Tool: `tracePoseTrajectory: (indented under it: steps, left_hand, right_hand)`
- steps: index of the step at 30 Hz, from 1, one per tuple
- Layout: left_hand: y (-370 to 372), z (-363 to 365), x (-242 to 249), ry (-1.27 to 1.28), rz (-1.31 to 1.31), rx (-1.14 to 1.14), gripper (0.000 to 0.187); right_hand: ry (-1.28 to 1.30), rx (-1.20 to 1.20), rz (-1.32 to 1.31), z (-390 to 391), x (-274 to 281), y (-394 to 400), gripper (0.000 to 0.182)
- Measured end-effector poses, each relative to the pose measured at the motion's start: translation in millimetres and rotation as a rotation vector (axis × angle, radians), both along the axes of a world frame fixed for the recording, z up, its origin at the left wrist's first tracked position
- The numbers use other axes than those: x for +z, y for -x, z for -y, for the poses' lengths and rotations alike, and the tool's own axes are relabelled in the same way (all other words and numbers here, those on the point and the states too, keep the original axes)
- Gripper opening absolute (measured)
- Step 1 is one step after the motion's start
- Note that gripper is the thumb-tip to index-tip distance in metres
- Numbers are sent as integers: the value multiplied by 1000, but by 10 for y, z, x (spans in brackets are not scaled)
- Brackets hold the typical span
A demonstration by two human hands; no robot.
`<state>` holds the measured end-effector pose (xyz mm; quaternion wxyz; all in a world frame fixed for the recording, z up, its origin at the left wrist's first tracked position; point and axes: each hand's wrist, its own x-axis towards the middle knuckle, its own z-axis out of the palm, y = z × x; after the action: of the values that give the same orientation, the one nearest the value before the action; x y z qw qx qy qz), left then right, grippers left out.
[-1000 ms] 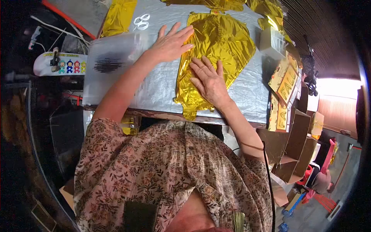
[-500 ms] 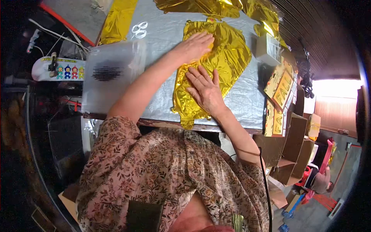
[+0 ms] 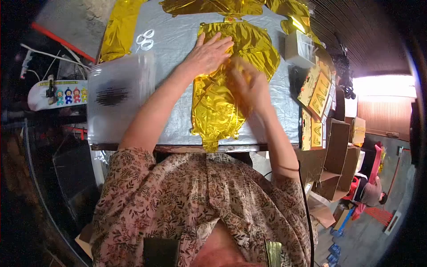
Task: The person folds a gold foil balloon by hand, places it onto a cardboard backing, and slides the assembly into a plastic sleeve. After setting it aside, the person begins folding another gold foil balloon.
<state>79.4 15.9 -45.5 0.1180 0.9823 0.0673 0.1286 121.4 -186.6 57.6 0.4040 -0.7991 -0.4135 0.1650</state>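
Note:
A flat gold foil balloon (image 3: 218,116), creased and shiny, lies on the silver-covered table with its narrow tab hanging over the front edge. My left hand (image 3: 209,55) rests palm down on its upper left part, fingers spread. My right hand (image 3: 254,86) is over the right side of the foil, below and right of the left one. Its fingers are smeared by motion, so whether they touch or pinch the foil cannot be made out.
Clear plastic bags (image 3: 120,107) lie at the left, near white rings (image 3: 145,40). More gold foil (image 3: 213,6) lies along the back. A clear plastic box (image 3: 299,49) and printed "FALL" packets (image 3: 319,95) stand at the right. Cardboard boxes (image 3: 336,155) and another person (image 3: 372,193) are farther right.
My right hand has lifted from lying flat on the foil and moved up and right, now blurred. My left hand stays on the foil with its fingers more spread. The view has shifted slightly.

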Motion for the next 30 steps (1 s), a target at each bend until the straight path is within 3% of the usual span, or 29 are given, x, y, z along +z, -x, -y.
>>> tracePoseTrajectory:
  steps: [1,2,4,5,7,11,13,14,20,26,28,29,30]
  left_hand:
    - [-1,2,-6,1,-1,-5,52]
    - [6,-1,-15,4,9,-7,52]
    - [10,-12,-4,3,20,-11,52]
    - [23,-6,21,6,17,-12,52]
    - [35,8,45,11,13,-19,52]
    - [33,2,16,10,44,-22,53]
    - [44,14,66,10,50,-20,53]
    - [51,29,93,9,30,-15,52]
    - [43,43,102,-34,47,-26,52]
    - [28,32,27,-34,70,-26,51]
    - [27,45,80,-42,95,-21,52]
    - [25,40,111,3,7,-14,51]
    - [34,37,153,47,-78,-5,50]
  right_hand:
    - [-11,-154,255,-41,-402,-442,42]
    - [-223,-204,377,-127,-593,-783,34]
    - [69,-263,626,-227,-543,-1253,51]
    - [67,-266,625,-334,-579,-1427,51]
    - [334,-396,713,-492,-662,-1672,55]
    - [489,-493,661,-688,-617,-1807,68]
    - [562,-484,340,-718,-570,-1931,75]
    - [562,-483,340,-730,-570,-1967,75]
    - [425,-468,372,-786,-684,-2201,57]
    - [175,-217,549,-925,-193,-2036,48]
    - [-315,-26,-753,-900,-9,-1927,39]
    - [-314,-26,-753,-846,-73,-1868,39]
    - [-507,-10,-778,-784,-233,-1813,38]
